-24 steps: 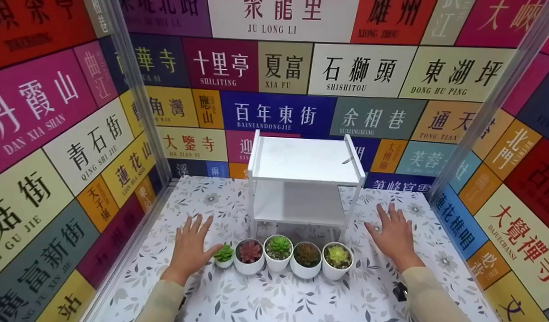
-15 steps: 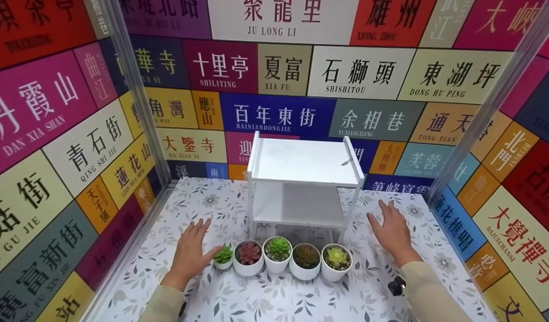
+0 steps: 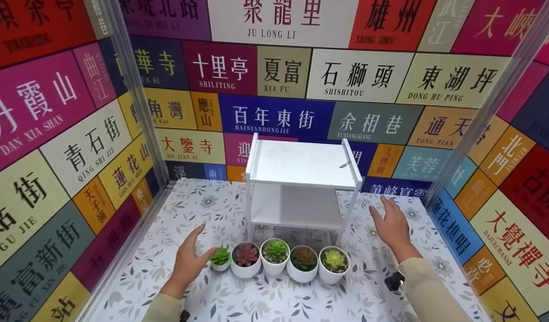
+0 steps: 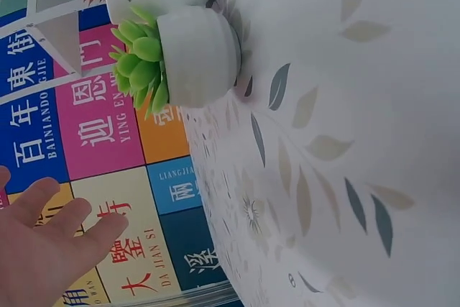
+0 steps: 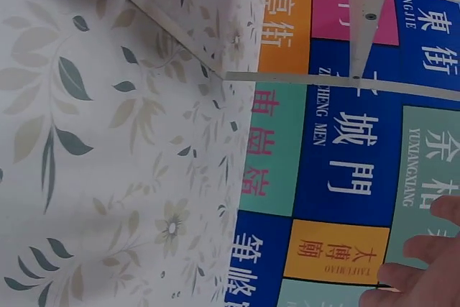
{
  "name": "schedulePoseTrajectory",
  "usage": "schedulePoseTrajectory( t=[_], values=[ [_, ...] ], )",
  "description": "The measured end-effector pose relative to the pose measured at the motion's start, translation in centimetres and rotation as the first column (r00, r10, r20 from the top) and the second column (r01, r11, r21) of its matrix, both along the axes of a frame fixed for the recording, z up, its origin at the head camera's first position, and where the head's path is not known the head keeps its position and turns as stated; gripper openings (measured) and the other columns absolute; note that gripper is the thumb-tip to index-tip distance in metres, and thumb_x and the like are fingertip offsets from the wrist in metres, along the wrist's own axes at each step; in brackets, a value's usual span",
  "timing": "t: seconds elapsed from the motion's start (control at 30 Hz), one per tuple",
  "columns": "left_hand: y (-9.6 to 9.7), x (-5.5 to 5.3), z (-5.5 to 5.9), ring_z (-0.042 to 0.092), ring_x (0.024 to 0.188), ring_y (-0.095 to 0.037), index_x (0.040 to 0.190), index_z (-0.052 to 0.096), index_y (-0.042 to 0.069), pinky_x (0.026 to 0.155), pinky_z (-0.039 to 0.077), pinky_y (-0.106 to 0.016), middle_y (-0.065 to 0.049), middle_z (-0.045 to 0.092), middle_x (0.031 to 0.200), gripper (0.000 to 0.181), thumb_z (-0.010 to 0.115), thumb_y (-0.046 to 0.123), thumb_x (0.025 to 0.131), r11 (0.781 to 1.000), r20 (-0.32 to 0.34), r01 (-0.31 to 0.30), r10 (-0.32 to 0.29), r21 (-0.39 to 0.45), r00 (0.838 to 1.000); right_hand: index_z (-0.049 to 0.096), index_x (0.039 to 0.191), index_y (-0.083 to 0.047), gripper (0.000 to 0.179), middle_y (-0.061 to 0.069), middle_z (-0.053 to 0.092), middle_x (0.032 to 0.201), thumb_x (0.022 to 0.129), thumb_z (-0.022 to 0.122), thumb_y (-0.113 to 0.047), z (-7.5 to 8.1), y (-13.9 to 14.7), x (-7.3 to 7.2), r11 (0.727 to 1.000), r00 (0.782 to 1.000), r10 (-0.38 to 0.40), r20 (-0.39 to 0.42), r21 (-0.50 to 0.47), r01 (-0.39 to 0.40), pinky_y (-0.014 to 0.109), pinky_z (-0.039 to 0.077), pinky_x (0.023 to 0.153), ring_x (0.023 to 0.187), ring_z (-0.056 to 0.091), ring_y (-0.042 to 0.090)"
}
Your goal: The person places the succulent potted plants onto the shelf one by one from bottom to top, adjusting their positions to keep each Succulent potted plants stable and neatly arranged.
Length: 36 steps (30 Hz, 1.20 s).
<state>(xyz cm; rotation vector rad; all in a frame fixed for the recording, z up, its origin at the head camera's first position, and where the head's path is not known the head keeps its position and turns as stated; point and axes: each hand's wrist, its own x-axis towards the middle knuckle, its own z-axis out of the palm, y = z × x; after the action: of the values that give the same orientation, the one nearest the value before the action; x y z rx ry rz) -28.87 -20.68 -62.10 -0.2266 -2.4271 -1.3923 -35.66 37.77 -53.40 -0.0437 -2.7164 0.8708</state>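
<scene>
Several succulents in white pots stand in a row. At the left end is a small green succulent (image 3: 220,258), followed by a red succulent (image 3: 246,257), a bright green one, a brownish one and a yellow-green succulent (image 3: 334,261) at the right. My left hand (image 3: 189,259) is beside the smallest pot, fingers extended; whether its thumb touches the leaves I cannot tell. The left wrist view shows its fingers (image 4: 108,235) away from that small pot (image 4: 201,55). My right hand (image 3: 393,228) hovers to the right of the row, fingers extended, holding nothing.
Behind the pots stands a white two-tier shelf (image 3: 301,163) with raised sides. A leaf-patterned cloth (image 3: 274,299) covers the table. Panels with colourful printed signs (image 3: 274,112) enclose the back and both sides, with clear corner posts (image 3: 471,116).
My left hand has turned more edge-on and shifted slightly downward. The right hand has turned a little, too. The pots and shelf keep their places, while the head view has shifted slightly.
</scene>
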Motion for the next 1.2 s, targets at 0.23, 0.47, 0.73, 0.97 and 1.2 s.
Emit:
schedulePoseTrajectory(
  t=[0.23, 0.47, 0.73, 0.97, 1.2],
  values=[
    [0.4, 0.3, -0.9, 0.044, 0.151, -0.043, 0.159, 0.047, 0.008, 0.119, 0.038, -0.068, -0.02, 0.048, 0.162, 0.074, 0.082, 0.014, 0.093, 0.997, 0.045, -0.012, 0.009, 0.072, 0.999, 0.027, 0.168, -0.005, 0.074, 0.027, 0.022, 0.174, 0.113, 0.028, -0.055, 2.9, -1.1, -1.1, 0.996, 1.0, -0.008, 0.022, -0.091, 0.01, 0.065, 0.018, 0.13, 0.162, 0.019, 0.048],
    [0.8, 0.3, -1.6, 0.047, 0.148, -0.045, 0.159, 0.047, 0.009, 0.115, 0.041, -0.07, -0.021, 0.049, 0.161, 0.074, 0.081, 0.011, 0.093, 0.994, 0.105, -0.04, 0.029, 0.104, 0.994, 0.027, 0.169, -0.008, 0.072, 0.024, 0.021, 0.175, 0.113, 0.027, -0.055, 5.1, -2.3, -1.8, 0.99, 1.0, -0.005, -0.016, -0.142, 0.002, 0.066, 0.018, 0.13, 0.161, 0.02, 0.048],
    [1.2, 0.3, -2.3, 0.056, 0.139, -0.043, 0.151, 0.053, 0.013, 0.109, 0.049, -0.066, -0.022, 0.058, 0.148, 0.067, 0.083, 0.014, 0.091, 0.986, 0.244, -0.124, 0.093, 0.113, 0.965, 0.025, 0.17, -0.01, 0.074, 0.024, 0.029, 0.173, 0.113, 0.024, -0.057, 7.9, -2.7, -2.0, 0.98, 0.998, 0.014, -0.055, -0.195, -0.025, 0.068, 0.022, 0.127, 0.159, 0.026, 0.049],
    [1.1, 0.7, -3.0, 0.056, 0.138, -0.046, 0.149, 0.053, 0.008, 0.107, 0.051, -0.065, -0.025, 0.058, 0.148, 0.067, 0.083, 0.015, 0.089, 0.985, 0.265, -0.144, 0.115, 0.092, 0.957, 0.026, 0.169, -0.01, 0.075, 0.02, 0.031, 0.173, 0.112, 0.026, -0.059, 10.3, -4.1, -2.5, 0.981, 0.997, -0.014, -0.072, -0.195, 0.0, 0.065, 0.024, 0.128, 0.159, 0.029, 0.046],
    [1.5, 0.6, -3.2, 0.055, 0.138, -0.046, 0.148, 0.053, 0.008, 0.107, 0.052, -0.059, -0.026, 0.057, 0.148, 0.068, 0.083, 0.017, 0.088, 0.987, 0.31, -0.141, 0.11, 0.079, 0.944, 0.028, 0.169, -0.009, 0.077, 0.023, 0.029, 0.173, 0.111, 0.03, -0.06, 11.8, -5.4, -2.8, 0.988, 0.996, 0.01, -0.086, -0.155, -0.024, 0.067, 0.024, 0.128, 0.158, 0.029, 0.048]
  ],
)
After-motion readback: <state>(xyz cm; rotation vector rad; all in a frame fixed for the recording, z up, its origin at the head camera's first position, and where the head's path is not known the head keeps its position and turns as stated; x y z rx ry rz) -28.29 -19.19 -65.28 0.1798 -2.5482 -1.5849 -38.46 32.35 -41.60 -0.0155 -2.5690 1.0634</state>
